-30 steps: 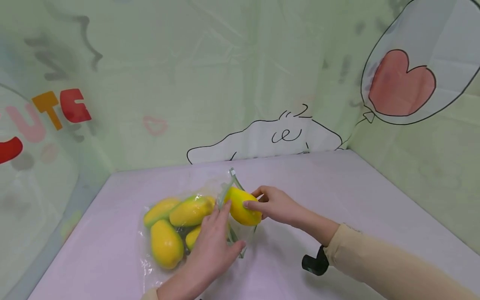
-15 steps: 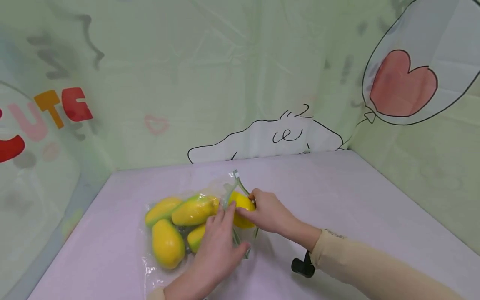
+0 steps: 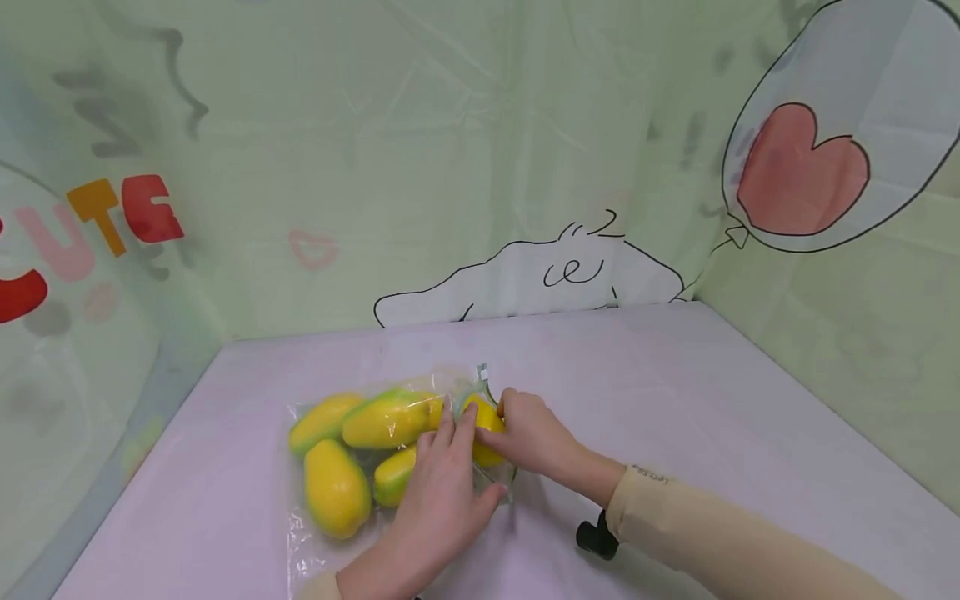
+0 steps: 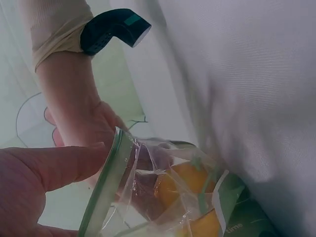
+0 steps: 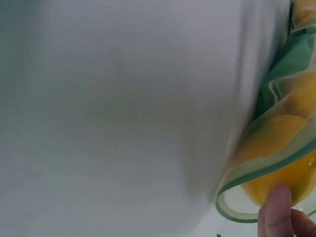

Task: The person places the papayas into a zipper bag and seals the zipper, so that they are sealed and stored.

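A clear zip bag lies on the table with several yellow-green mangoes inside. At its mouth, on the right side, my right hand holds one more mango, partly within the opening. The right wrist view shows the thumb against this mango, behind the bag's green-edged rim. My left hand rests on the bag beside the mouth, fingers straight and thumb spread. In the left wrist view the left thumb reaches the green zip strip.
A pale lilac cloth covers the table. Printed hangings enclose its back and sides, with a balloon drawing at right. A black wrist-worn device sits below the right sleeve.
My right hand has moved left and slightly down, pushing the mango further into the bag's mouth. The left hand has shifted slightly right, and the zip end has sunk lower.
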The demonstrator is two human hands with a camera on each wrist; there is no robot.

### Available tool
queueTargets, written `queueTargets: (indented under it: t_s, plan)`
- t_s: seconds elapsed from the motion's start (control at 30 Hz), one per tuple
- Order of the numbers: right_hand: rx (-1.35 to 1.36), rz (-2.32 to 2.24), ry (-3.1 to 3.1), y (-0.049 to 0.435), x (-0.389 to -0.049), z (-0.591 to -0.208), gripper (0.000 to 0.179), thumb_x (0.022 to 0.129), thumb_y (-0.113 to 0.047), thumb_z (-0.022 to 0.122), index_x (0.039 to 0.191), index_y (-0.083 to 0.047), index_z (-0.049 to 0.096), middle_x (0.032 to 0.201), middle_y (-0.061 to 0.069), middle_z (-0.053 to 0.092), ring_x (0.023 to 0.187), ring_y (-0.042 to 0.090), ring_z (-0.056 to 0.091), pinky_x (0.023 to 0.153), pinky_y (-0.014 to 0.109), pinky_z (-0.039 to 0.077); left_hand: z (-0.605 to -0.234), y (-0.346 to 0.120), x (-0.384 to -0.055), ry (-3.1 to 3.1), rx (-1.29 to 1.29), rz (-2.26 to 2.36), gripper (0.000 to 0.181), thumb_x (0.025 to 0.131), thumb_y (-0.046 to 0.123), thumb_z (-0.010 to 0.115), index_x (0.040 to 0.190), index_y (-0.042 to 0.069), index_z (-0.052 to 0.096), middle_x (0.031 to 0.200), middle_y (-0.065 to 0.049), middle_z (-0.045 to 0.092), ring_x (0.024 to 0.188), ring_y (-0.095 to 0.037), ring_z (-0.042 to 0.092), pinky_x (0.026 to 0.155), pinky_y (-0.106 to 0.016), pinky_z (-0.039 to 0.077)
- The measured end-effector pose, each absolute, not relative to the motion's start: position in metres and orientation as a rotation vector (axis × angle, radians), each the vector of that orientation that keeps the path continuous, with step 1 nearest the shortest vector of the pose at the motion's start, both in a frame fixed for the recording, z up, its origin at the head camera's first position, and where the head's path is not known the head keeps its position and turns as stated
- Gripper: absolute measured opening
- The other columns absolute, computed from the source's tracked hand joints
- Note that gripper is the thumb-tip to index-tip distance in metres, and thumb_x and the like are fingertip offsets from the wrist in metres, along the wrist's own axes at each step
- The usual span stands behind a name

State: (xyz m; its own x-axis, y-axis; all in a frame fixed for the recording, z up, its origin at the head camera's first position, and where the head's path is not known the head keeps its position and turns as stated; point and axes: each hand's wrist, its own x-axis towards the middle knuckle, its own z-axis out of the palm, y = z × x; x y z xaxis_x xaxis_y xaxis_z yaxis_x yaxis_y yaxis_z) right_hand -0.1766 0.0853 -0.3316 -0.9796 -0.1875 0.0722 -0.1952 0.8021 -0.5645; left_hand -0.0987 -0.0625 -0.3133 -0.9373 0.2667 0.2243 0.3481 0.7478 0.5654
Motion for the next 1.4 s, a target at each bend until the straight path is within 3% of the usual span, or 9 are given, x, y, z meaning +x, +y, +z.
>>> queueTargets:
  t_s: [0.23,0.4,0.73,1.2,1.4]
  plan:
    - [0.491,1.275,-3.005,0.112,-0.176,-0.325,0.032,0.099,-0.013,0.066,0.124,0.006,0.062,0.104,0.017,0.073,0.071,0.017,0.072,0.061,0.028,0.06,-0.316,-0.061,-0.099,-2.85,-0.482,-0.859,0.092,0.076,0.024,0.09,0.153,0.007,0.044,0.163,-0.032,0.026,0.119,-0.04,0.05,0.093,-0.05,0.054]
    - [0.503,1.366,-2.99,0.132,-0.185,-0.32,0.027,0.1,-0.007,0.059,0.123,0.006,0.064,0.103,0.02,0.073,0.078,0.025,0.075,0.065,0.031,0.062,-0.315,-0.059,-0.099,-2.893,-0.474,-0.808,0.087,0.077,0.026,0.089,0.153,0.018,0.048,0.164,-0.033,0.022,0.117,-0.04,0.049,0.087,-0.048,0.056]
    - [0.462,1.313,-3.004,0.154,-0.202,-0.318,0.023,0.1,-0.01,0.06,0.118,0.003,0.066,0.102,0.02,0.074,0.084,0.029,0.075,0.069,0.032,0.062,-0.316,-0.059,-0.096,-2.959,-0.487,-0.571,0.091,0.076,0.037,0.089,0.155,0.035,0.044,0.162,-0.035,0.025,0.119,-0.043,0.051,0.084,-0.052,0.057]
    - [0.437,1.3,-3.008,0.142,-0.241,-0.318,0.027,0.103,-0.014,0.057,0.121,0.005,0.065,0.106,0.022,0.072,0.092,0.032,0.075,0.074,0.032,0.062,-0.317,-0.068,-0.099,-3.001,-0.579,-0.544,0.101,0.076,0.039,0.089,0.158,0.044,0.032,0.162,-0.033,0.027,0.122,-0.042,0.05,0.095,-0.054,0.053]
    - [0.482,1.319,-3.002,0.125,-0.256,-0.309,0.03,0.104,-0.016,0.056,0.123,0.004,0.066,0.112,0.023,0.072,0.096,0.029,0.074,0.08,0.034,0.062,-0.302,-0.078,-0.103,-2.945,-0.587,-0.585,0.102,0.079,0.04,0.087,0.161,0.04,0.026,0.153,-0.033,0.044,0.116,-0.043,0.055,0.09,-0.053,0.056]
